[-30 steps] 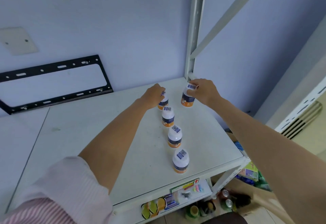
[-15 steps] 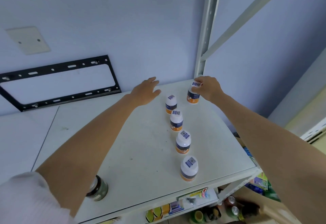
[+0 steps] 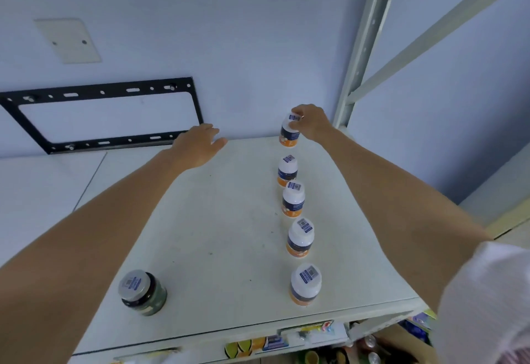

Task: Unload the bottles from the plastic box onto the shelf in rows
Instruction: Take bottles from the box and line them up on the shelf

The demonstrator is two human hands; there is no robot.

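The right hand [image 3: 311, 125] pinches the cap of the farthest bottle [image 3: 289, 134], which stands at the far end of a row of four more bottles [image 3: 298, 239] on the white shelf [image 3: 229, 234]. The left hand [image 3: 199, 145] hovers open and empty to the left, and a dark jar [image 3: 142, 292] stands near the shelf's front left.

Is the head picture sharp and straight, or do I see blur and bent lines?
Head view: wide-angle bending curves the shelf's front edge and stretches both forearms; light is soft and even, shadows faint; the barcode on the nearest bottle is too blurred to read.
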